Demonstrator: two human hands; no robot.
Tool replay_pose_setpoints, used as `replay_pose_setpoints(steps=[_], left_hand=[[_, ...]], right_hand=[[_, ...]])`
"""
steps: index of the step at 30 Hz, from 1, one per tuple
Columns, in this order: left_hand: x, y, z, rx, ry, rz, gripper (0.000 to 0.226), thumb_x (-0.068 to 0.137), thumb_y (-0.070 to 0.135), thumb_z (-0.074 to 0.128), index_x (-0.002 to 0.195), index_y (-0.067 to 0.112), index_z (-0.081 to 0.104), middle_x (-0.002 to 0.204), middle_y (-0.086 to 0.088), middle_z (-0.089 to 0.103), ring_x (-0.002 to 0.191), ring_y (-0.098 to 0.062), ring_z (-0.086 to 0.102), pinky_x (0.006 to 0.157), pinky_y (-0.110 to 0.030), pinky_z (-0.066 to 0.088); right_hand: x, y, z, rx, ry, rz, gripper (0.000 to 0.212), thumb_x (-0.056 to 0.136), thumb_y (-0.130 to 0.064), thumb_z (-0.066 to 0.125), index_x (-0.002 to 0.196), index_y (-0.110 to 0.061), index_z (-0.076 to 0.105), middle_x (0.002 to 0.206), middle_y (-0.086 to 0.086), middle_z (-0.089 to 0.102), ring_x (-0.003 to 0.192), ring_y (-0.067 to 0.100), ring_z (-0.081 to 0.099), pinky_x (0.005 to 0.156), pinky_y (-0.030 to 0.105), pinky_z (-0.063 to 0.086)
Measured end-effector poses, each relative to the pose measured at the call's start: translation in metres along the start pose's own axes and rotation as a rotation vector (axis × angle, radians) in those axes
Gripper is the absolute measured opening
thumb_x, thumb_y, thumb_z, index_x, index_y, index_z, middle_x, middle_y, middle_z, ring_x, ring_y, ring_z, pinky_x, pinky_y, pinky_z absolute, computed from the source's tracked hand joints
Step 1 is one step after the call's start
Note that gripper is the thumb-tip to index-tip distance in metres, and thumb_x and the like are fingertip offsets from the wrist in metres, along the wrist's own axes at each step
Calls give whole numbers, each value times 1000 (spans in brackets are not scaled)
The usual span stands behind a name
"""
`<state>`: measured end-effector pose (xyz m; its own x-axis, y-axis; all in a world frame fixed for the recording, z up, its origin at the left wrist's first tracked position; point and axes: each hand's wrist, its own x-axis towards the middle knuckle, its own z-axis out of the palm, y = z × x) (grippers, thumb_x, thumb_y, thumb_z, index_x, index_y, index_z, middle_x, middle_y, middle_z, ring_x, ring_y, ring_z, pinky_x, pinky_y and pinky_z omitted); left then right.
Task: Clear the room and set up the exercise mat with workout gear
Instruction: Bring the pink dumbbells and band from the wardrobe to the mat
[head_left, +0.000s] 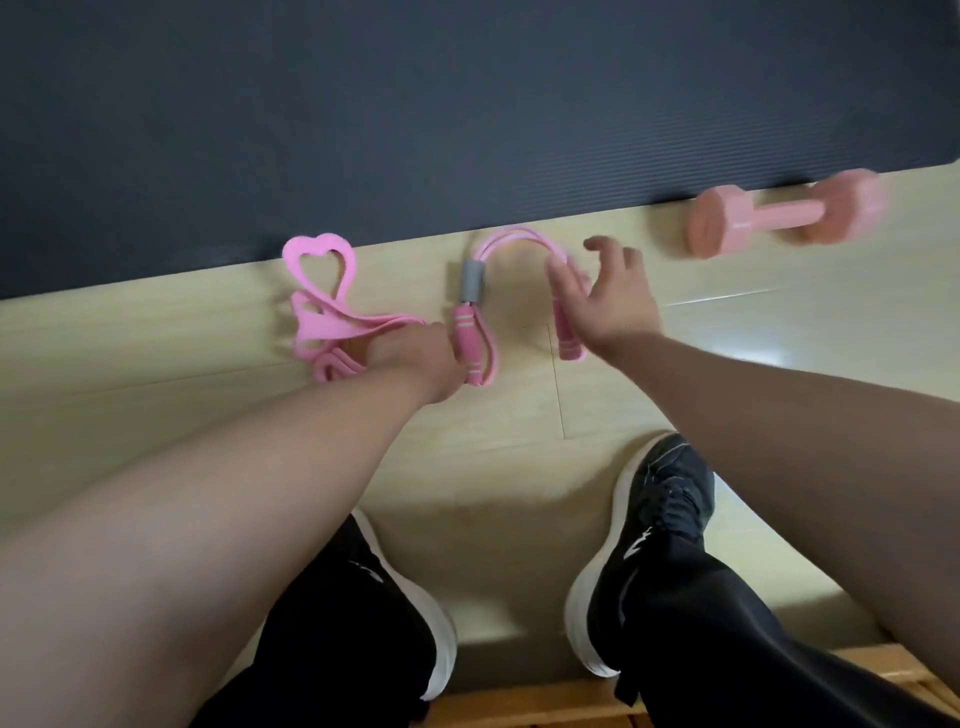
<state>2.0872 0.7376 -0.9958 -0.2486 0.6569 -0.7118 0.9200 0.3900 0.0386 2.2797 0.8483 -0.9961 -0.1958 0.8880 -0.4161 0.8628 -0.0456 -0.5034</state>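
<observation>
While the right hand (613, 301) hangs with fingers spread above one handle of the pink jump rope (511, 239), partly hiding it, the left hand (410, 358) is knuckles-up on the floor (519, 415) between the rope's other handle and the pink resistance band (317, 317). Its fingers are tucked out of sight, so I cannot tell whether it grips anything. The band's heart-shaped loop overlaps the edge of the dark exercise mat (363, 130). Right of the rope, a pink dumbbell (784, 215), badly blurred, lies by the mat's edge.
</observation>
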Motion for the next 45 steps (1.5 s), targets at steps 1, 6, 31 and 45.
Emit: replay_pose_setpoints(steps=[1,6,31,45], left_hand=[[0,3,2,-41,23,-9,47,98,53,27,93,20,61,83,-1,60,82,-29,58,68,-35,40],[0,17,9,-125,-14,-73,62,79,78,36,85,23,64,75,5,66,74,-23,65,66,-31,50],[19,-11,-8,-206,277,-315,30,95,7,52,124,9,43,128,-20,48,109,-45,60,71,-45,41],[17,-19,-11,-223,197,-283,44,84,3,58,125,10,44,128,-19,45,108,-42,59,74,-46,47]], right_hand=[[-9,6,5,-97,-64,-63,78,84,-82,41,140,-27,41,142,6,42,124,29,53,102,51,46],[-24,19,29,-374,-146,-1,65,87,-48,61,138,-27,27,136,10,35,122,37,44,86,48,50],[24,68,-28,-52,403,134,30,92,-20,52,119,-7,47,121,17,49,101,42,55,85,49,48],[7,74,-22,-579,146,245,88,73,-34,67,147,-20,23,151,15,31,133,35,38,105,53,31]])
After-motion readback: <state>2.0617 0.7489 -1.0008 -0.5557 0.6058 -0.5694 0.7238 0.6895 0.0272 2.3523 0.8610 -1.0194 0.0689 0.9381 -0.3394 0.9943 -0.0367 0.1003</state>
